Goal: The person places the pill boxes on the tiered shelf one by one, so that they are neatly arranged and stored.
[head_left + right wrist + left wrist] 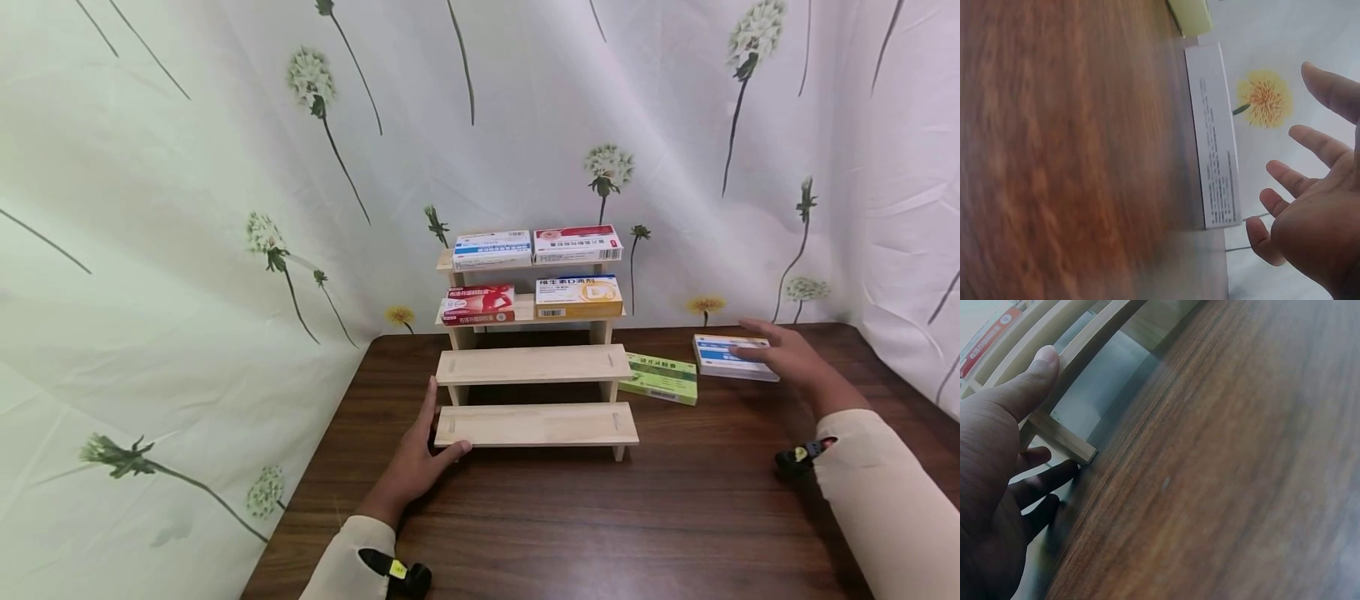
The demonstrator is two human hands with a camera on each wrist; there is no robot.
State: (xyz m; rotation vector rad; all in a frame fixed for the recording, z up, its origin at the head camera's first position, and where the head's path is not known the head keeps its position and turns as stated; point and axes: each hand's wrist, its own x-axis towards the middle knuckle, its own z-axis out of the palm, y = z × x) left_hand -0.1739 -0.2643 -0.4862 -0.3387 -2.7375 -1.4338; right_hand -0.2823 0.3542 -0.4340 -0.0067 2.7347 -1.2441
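A stepped wooden display rack (pixel 534 423) stands on the table. My left hand (pixel 411 468) is at the left end of its lowest step, thumb on the front corner and fingers extended along the side. The left wrist view has that thumb (pixel 1040 367) against the step's edge, the other fingers near a wooden leg (pixel 1063 439). On the right, my right hand (pixel 798 367) hovers by a white and blue medicine box (pixel 720 350), overlapping its right part. In the right wrist view, the spread fingers (pixel 1319 145) are apart from the box's printed side (pixel 1213 137).
A green medicine box (pixel 663 379) lies between the rack and the white and blue box. The top step holds a blue and white box (pixel 491 250) and a red and white box (pixel 577 244); below sit a red box (pixel 477 305) and a yellow vitamin D box (pixel 578 296). Flowered cloth (pixel 517 108) hangs behind.
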